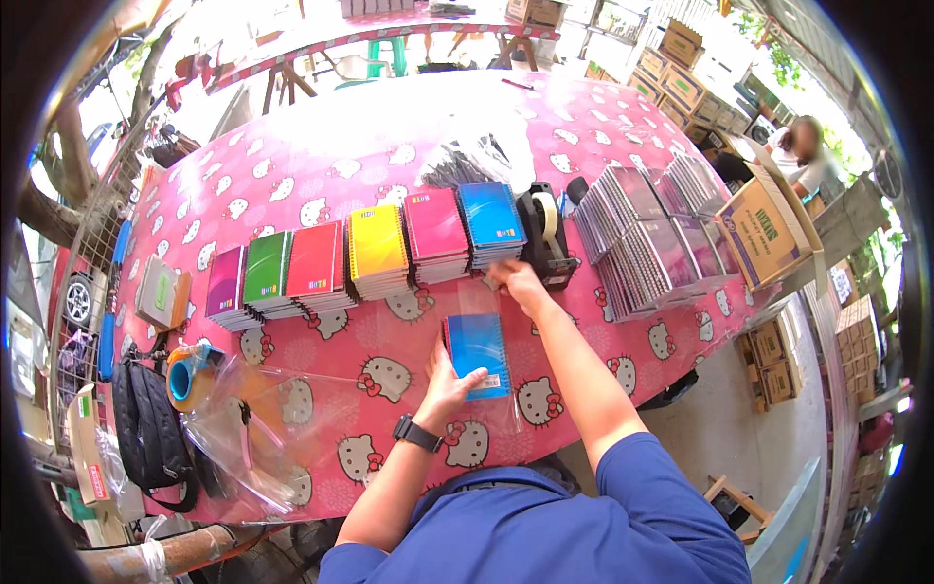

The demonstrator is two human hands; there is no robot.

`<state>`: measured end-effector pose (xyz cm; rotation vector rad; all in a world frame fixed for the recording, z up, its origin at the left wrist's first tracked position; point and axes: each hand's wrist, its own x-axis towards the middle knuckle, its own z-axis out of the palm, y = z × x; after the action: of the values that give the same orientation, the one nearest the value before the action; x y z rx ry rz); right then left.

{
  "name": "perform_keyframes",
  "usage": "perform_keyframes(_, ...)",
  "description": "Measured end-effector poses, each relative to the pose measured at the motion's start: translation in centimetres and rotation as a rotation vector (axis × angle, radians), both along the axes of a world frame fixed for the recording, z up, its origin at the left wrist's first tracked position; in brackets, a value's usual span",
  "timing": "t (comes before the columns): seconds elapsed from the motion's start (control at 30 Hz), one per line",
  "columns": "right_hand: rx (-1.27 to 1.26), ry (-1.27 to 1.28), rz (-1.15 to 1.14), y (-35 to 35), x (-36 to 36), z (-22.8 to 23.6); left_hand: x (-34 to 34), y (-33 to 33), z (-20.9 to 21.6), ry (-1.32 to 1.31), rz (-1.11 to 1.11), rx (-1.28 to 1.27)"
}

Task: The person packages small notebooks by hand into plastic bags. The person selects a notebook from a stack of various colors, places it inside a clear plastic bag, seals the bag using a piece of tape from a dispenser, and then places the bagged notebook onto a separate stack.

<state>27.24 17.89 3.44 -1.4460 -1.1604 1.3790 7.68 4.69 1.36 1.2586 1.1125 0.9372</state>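
Note:
A blue spiral notebook (474, 341) lies in front of me, with what looks like clear plastic around it. My left hand (449, 382) grips its left side, thumb on the cover and fingers along the edge. Beyond its top edge, my right hand (519, 282) is closed in a pinch, close to the front of the blue notebook stack (491, 214). What it pinches is too small to make out. Just right of that stack stands a black tape dispenser (547, 238). Stacks of pink (436, 224), yellow (377, 241), red (314, 261), green (267, 268) and purple (226, 280) notebooks continue leftward.
Plastic-wrapped notebook bundles (647, 238) sit at right beside an open cardboard box (769, 229). Clear plastic bags (268, 428), a tape roll (181, 378) and a black backpack (151, 428) are at left on the pink tablecloth (331, 341). A person (800, 156) is at far right.

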Motion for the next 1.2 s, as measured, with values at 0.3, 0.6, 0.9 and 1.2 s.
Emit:
perform_keyframes(0.3, -0.107, -0.223, 0.002, -14.1, -2.2, 0.2, -0.1, -0.7, -1.7, 0.052, 0.074, 0.111)
perform_keyframes(0.6, 0.062, -0.273, -0.012, -15.5, -4.8, -0.2, -0.9, -1.5, 1.1, -0.123, 0.119, -0.042)
perform_keyframes(0.9, 0.086, -0.316, 0.080, -15.5, -4.0, 1.2, 0.3, -2.3, -0.9, -0.452, 0.385, -0.203)
perform_keyframes(1.2, 0.707, -1.183, 0.296, -16.1, -5.0, 0.5, 1.5, -2.4, -0.9, -0.112, 0.408, -0.087)
